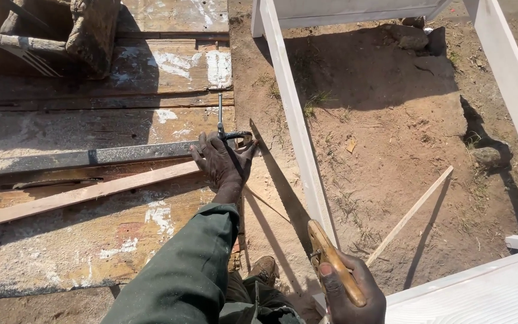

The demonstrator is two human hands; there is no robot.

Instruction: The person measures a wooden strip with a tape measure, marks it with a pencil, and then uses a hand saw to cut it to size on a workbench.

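My left hand (222,161) presses down on the end of a reddish wooden strip (85,195) that lies across a worn wooden workbench (79,252), right beside a metal clamp (223,129) at the bench edge. My right hand (352,291) grips the wooden handle of a hand saw (283,186). The saw's long blade runs up and left from the handle, and its tip sits at the strip's end next to my left hand. A green sleeve covers my left arm.
A dark metal bar (79,159) lies on the bench just above the strip. White painted wooden frame pieces (295,114) stand on the dirt at the right. A thin loose stick (412,213) lies on the ground, and stones (412,37) sit at the back.
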